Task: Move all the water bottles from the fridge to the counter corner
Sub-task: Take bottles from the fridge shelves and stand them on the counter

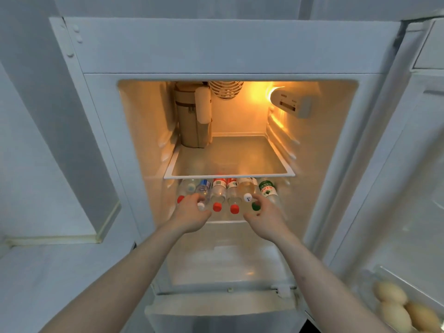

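In the lit fridge, bottles lie caps outward for easy grabbing. Our left hand and right hand reach them; whether either grips, we cannot tell.

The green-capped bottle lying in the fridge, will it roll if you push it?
Probably: the green-capped bottle is round and lies on its side. The neighbouring bottle might block it leftwards. It looks full, so likely heavy, and maybe slippery if cold. The right hand reaches for its cap.

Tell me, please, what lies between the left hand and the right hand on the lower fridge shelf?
In the head view, two red-capped bottles lie side by side between the left hand and the right hand.
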The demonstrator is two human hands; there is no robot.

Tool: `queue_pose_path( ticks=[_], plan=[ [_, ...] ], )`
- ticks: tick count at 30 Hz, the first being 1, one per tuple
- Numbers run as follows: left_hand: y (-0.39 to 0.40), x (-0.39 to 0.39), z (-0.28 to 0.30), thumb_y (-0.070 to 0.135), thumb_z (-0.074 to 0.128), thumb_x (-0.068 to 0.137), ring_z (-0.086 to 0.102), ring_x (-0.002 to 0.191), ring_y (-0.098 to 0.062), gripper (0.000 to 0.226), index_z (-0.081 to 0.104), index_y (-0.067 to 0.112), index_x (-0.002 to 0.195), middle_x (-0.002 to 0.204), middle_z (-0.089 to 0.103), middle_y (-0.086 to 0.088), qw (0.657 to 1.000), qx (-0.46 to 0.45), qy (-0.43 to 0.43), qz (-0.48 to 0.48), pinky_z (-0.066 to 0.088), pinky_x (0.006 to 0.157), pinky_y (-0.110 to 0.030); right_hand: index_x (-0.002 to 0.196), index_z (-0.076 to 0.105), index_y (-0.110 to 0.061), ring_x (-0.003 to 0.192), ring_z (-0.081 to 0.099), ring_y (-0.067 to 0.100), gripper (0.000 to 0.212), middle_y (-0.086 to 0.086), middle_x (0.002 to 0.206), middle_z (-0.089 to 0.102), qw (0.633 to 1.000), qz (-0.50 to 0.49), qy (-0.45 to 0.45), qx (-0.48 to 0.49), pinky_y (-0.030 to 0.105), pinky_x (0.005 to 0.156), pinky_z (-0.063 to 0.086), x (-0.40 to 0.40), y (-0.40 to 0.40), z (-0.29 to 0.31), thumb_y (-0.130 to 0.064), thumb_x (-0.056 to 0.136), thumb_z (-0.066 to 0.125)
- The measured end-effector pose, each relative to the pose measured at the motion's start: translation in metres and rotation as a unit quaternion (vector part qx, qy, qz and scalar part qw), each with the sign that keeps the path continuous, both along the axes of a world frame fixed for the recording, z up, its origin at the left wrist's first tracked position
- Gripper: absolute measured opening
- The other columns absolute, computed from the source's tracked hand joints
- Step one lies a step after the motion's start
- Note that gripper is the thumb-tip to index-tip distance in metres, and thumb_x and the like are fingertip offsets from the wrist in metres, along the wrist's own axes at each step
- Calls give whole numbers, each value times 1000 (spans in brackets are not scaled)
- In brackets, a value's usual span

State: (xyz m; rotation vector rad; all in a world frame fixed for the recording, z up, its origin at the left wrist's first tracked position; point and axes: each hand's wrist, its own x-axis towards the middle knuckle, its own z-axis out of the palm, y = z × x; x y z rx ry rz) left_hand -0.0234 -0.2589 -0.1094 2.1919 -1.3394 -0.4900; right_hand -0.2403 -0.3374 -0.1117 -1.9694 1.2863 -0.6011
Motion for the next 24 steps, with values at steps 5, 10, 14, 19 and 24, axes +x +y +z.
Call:
queue_pose_path(
  ticks=[5, 10, 14, 19, 24],
  plan=[
    [-38, 15, -11, 43, 64, 87, 60, 118, -29, 56, 55, 16, 136, 133, 60, -8, 999, 32, -12, 29, 53, 96, -42, 158, 37, -22, 127, 58, 26, 70, 6, 148, 55, 999, -48, -1, 18, 37, 95, 51, 14, -31, -12, -33, 95, 66],
    [-83, 36, -24, 62, 53, 89, 51, 129, -33, 76, 41, 16, 148, 151, 40, -11, 996, 46, -19, 76, 45, 104, -42, 159, 35, -21, 124, 61, 26, 69, 9, 147, 57, 997, -62, 25, 40, 40, 98, 51, 25, -61, -21, -34, 98, 65],
    [-106, 46, -24, 51, 60, 95, 53, 128, -34, 79, 35, 1, 151, 151, 32, -20, 985, 81, 17, 151, 54, 100, -39, 160, 31, -26, 126, 60, 29, 70, 8, 142, 60, 995, -60, 64, 48, 42, 99, 52, 39, -79, -28, -41, 98, 61],
    [-129, 70, -43, 40, 56, 96, 67, 102, -31, 58, 52, 0, 137, 132, 54, -17, 977, 102, 79, 172, 63, 66, -37, 157, 33, -28, 128, 58, 33, 69, 7, 144, 59, 991, -71, 83, 73, 43, 101, 50, 61, -104, -35, -45, 96, 60],
    [-133, 72, -41, 28, 43, 106, 65, 113, -33, 35, 67, 6, 120, 124, 67, -14, 981, 61, 84, 165, 55, 93, -38, 155, 31, -29, 117, 65, 35, 76, 7, 139, 61, 988, -97, 53, 109, 52, 94, 58, 79, -125, -54, -55, 88, 59]
  ],
)
